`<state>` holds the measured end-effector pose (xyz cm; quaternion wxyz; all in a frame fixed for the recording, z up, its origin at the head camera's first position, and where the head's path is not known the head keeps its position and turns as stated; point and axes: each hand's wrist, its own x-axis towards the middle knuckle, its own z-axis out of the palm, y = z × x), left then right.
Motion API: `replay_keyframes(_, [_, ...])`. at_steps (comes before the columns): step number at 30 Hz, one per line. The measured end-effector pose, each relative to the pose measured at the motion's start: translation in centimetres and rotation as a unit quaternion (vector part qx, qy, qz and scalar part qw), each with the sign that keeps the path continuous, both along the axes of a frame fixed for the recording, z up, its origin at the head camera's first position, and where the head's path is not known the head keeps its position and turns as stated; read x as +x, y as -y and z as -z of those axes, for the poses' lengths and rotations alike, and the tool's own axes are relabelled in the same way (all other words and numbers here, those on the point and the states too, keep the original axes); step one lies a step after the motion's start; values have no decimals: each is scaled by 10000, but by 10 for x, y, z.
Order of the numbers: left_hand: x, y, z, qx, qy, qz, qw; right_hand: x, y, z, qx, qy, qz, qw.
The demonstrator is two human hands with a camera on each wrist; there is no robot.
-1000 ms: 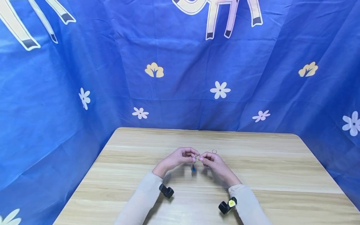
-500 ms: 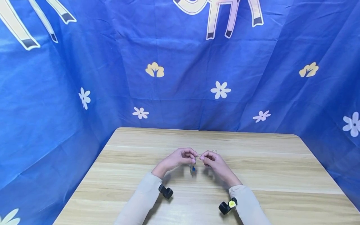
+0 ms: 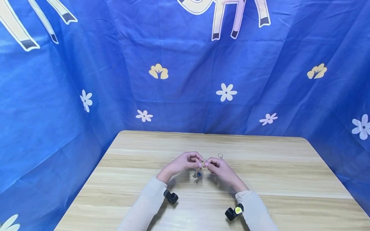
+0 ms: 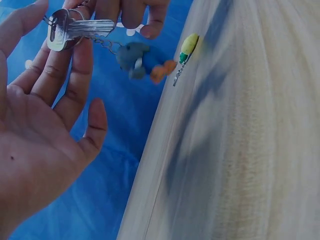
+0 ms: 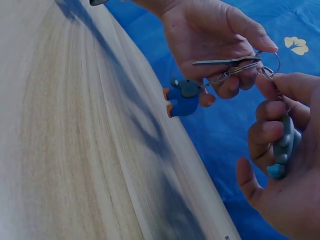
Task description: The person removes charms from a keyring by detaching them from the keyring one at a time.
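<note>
Above the middle of the pale wood-grained desk (image 3: 144, 141), toward its far edge, I have the left hand (image 3: 183, 163) and the right hand (image 3: 222, 171) almost fingertip to fingertip, each pinching at thin silver metal rings (image 5: 279, 61); I cannot make out which loop passes through which. On the left hand's side hang a flat silver metal key (image 4: 75, 29) and a grey-headed blue figure charm with orange feet (image 5: 182, 102). Inside the curl of the right hand hangs a grey charm with a turquoise end (image 5: 285, 142).

What worries me is the wire: slick and probably springy, so a slack pinch could let a ring jump and drop the key. The dangling blue charm might swing and twist the rings out of line. A yellow-and-green charm on a silver chain (image 4: 188, 46) lies on the desk near the far edge, where a careless sweep could knock it off.
</note>
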<state>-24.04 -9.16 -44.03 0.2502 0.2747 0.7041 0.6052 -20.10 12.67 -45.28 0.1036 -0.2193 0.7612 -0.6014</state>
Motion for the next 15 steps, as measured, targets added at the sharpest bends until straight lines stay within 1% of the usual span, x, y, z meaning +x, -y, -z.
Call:
replay_keyframes(8, [1, 0, -2, 7, 38, -163, 9999, 1, 0, 0, -110, -179, 82, 9997])
replay_keyframes(15, [1, 0, -2, 8, 165, -238, 9996, 1, 0, -1, -23, -281, 105, 9995])
